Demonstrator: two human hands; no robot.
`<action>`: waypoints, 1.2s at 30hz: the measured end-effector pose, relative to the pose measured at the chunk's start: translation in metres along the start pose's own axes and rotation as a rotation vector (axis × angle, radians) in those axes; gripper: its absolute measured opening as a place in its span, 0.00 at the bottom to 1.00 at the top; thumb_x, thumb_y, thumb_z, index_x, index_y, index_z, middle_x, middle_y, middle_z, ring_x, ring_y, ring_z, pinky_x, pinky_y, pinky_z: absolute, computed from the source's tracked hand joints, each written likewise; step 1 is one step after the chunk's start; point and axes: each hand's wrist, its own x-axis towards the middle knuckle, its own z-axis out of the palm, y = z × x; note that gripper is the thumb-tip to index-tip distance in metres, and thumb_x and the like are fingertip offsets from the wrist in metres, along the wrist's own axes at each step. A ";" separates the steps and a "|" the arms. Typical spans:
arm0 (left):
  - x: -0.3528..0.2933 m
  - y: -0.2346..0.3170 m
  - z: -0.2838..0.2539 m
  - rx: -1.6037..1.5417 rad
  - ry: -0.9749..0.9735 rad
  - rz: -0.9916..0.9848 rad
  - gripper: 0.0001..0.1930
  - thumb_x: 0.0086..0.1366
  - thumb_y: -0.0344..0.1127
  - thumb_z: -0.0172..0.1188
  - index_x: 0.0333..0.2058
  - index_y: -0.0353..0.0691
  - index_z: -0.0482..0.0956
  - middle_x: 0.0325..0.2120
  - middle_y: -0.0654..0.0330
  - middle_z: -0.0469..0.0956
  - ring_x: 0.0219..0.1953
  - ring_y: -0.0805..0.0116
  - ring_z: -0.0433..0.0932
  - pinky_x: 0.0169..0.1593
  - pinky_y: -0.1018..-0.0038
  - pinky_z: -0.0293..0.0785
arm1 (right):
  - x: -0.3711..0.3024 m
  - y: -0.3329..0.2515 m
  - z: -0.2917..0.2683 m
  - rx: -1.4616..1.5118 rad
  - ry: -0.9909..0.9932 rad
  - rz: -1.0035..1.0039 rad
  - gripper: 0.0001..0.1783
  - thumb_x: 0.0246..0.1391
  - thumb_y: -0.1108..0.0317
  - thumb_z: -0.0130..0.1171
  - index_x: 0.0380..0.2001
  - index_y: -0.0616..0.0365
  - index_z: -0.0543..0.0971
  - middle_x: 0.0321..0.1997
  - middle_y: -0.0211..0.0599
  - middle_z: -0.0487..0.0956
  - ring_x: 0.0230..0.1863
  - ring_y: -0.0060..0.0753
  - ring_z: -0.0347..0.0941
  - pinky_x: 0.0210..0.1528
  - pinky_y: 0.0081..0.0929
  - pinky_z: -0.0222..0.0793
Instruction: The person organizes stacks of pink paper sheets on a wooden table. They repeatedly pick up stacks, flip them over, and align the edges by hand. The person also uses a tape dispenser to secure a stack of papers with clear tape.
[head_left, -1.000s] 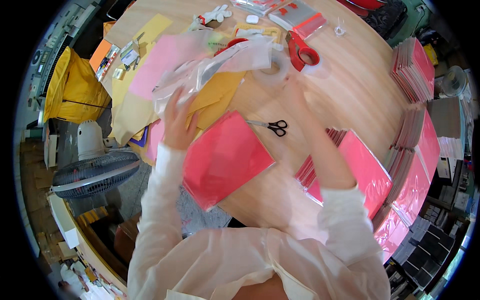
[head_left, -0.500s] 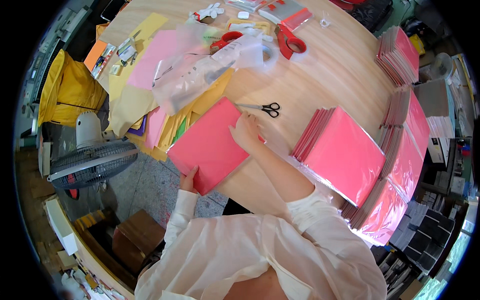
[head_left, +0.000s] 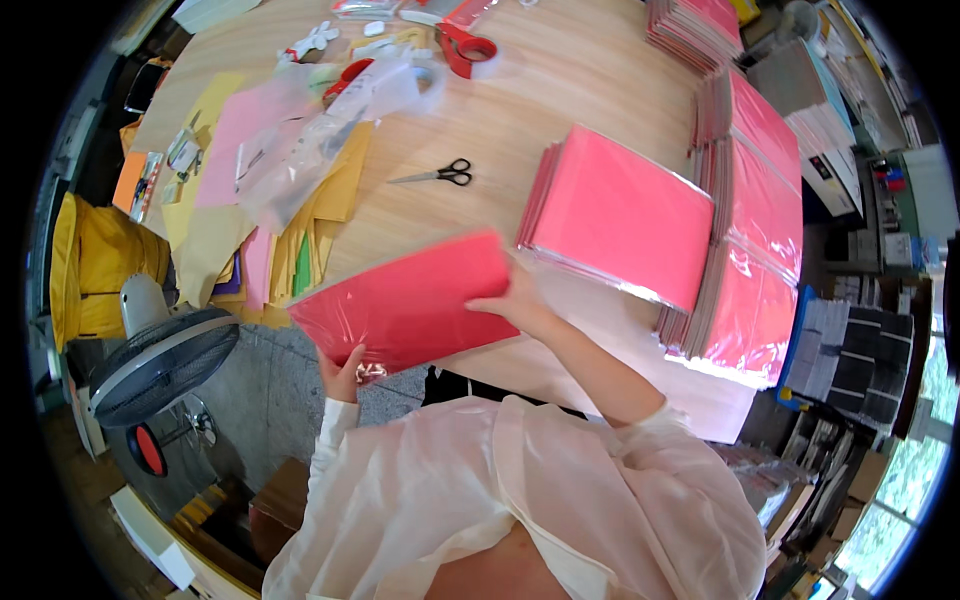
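Note:
A flat pink packet in clear shiny plastic (head_left: 405, 305) is in both hands above the table's near edge, tilted with its right end higher. At its lower left corner my left hand (head_left: 342, 375) is closed, thumb on top and fingers hidden beneath. My right hand (head_left: 518, 300) grips the right end, with the thumb over the face and the other fingers behind. Beyond the packet lie black-handled scissors (head_left: 435, 176). To the right of my right hand is a stack of similar pink packets (head_left: 620, 215).
More stacks of pink packets (head_left: 750, 240) line the table's right side. Yellow envelopes (head_left: 335, 195), coloured sheets and a clear plastic bag (head_left: 300, 165) spread over the left. A red tape dispenser (head_left: 465, 50) sits farther back. A fan (head_left: 165, 365) stands on the floor at left.
The packet has been raised and turned, its long side now running more left to right. My right hand has shifted from its far edge to its right end. The whole view has swung right.

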 end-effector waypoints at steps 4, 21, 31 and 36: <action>0.000 -0.013 0.039 0.341 -0.493 0.337 0.23 0.57 0.23 0.66 0.50 0.37 0.69 0.45 0.51 0.77 0.46 0.61 0.78 0.50 0.67 0.74 | -0.112 0.029 -0.086 0.238 0.004 0.257 0.19 0.46 0.75 0.71 0.42 0.62 0.78 0.44 0.41 0.80 0.45 0.27 0.76 0.46 0.27 0.73; -0.030 -0.016 0.143 0.435 -0.765 0.183 0.30 0.55 0.34 0.71 0.54 0.33 0.68 0.47 0.50 0.77 0.49 0.59 0.77 0.51 0.66 0.74 | -0.235 0.052 -0.091 0.025 0.704 0.262 0.34 0.43 0.70 0.74 0.51 0.67 0.68 0.43 0.48 0.79 0.45 0.38 0.77 0.49 0.34 0.73; 0.042 -0.049 0.092 0.730 -0.660 0.241 0.33 0.52 0.44 0.75 0.50 0.32 0.71 0.42 0.49 0.80 0.45 0.55 0.79 0.51 0.63 0.74 | -0.186 0.063 -0.038 -0.318 0.509 0.628 0.35 0.45 0.59 0.72 0.47 0.71 0.66 0.41 0.64 0.79 0.43 0.61 0.78 0.46 0.44 0.75; 0.117 -0.016 0.034 1.035 -0.615 0.039 0.35 0.47 0.47 0.77 0.47 0.31 0.73 0.41 0.48 0.80 0.45 0.55 0.79 0.49 0.62 0.75 | -0.140 0.062 0.005 -0.273 0.211 0.469 0.31 0.50 0.59 0.64 0.46 0.73 0.66 0.40 0.68 0.78 0.43 0.65 0.77 0.46 0.48 0.74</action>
